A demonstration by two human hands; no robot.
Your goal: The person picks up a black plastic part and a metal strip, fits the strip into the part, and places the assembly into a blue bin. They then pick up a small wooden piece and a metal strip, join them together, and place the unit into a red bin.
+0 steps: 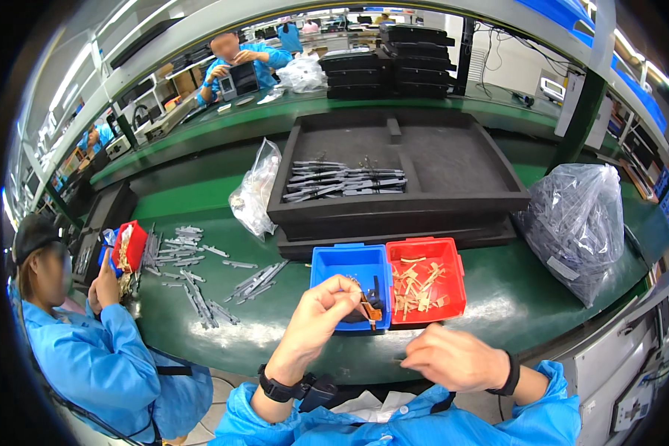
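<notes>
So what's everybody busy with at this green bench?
It looks like small-parts assembly. The person wearing the camera holds a small tan and black part in the left hand, over a blue bin. The right hand rests lower, fingers curled; whether it holds anything is unclear. A red bin beside it holds tan strips. Behind sits a black tray with grey metal pieces. A co-worker on the left handles parts too.

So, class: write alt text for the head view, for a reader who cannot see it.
Over a green workbench, the left hand pinches a small black and copper part above a blue bin, while the right hand rests curled nearby. A red bin of tan strips sits beside it, behind them a black tray of grey metal pieces.
</notes>
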